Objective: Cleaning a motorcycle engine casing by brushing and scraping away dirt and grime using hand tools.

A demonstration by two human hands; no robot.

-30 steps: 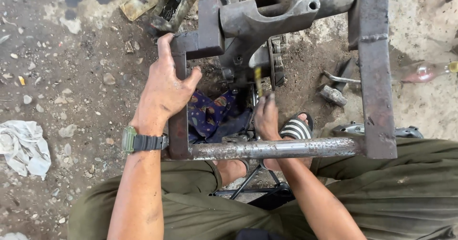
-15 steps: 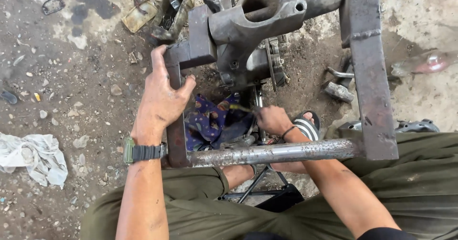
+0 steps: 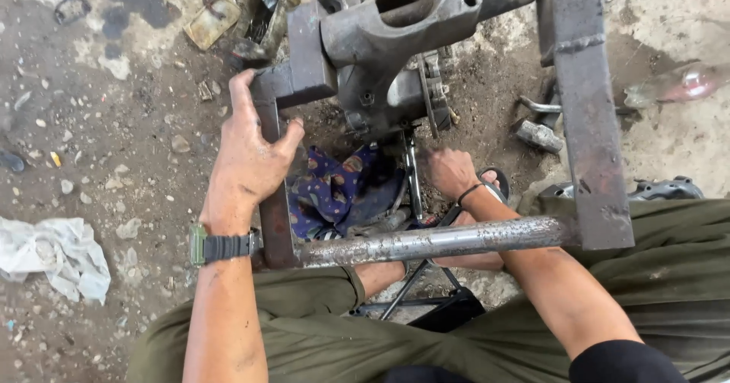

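1. The left hand [image 3: 247, 158] is closed round the left upright of the rusty steel frame [image 3: 585, 124], as it was a second ago.
2. The right hand [image 3: 450, 171] has shifted lower under the grey casting [image 3: 403, 25], beside a thin rod [image 3: 413, 177]; whether its grip is closed I cannot tell.
3. A patterned blue cloth [image 3: 342, 189] lies on the dirt floor [image 3: 91, 139].

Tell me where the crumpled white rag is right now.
Head view, far left: the crumpled white rag lies on the dirt floor, left of the left hand.
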